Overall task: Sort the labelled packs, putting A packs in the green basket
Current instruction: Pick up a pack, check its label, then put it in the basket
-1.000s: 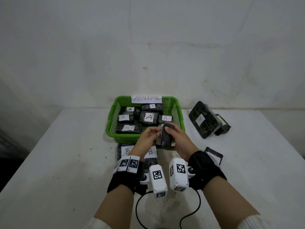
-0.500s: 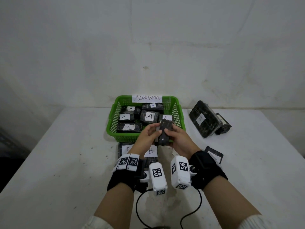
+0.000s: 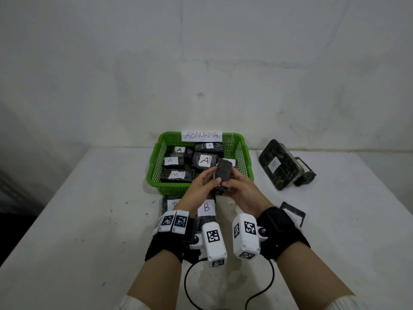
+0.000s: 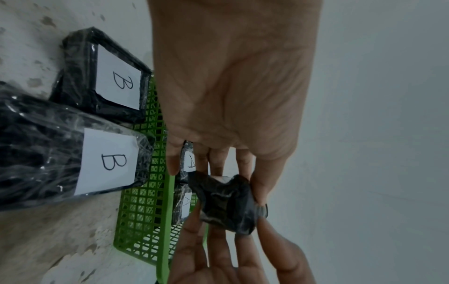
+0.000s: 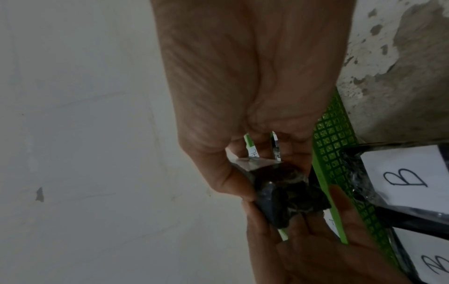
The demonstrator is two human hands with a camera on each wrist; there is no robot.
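Both hands — left hand point(image 3: 202, 183) and right hand point(image 3: 240, 189) — pinch one dark pack point(image 3: 223, 173) between their fingertips, held over the near rim of the basket point(image 3: 154, 173). Its label is hidden, probably turned away. Below the grip, B packs point(image 3: 206, 208) lie on the desk point(image 3: 89, 220).

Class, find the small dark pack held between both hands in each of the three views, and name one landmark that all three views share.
Head: the held pack is at centre, in front of the green basket's near right corner.
Left wrist: lower centre, below the left hand's fingertips.
Right wrist: lower centre, left of the basket wall.
Shared landmark: the green basket.
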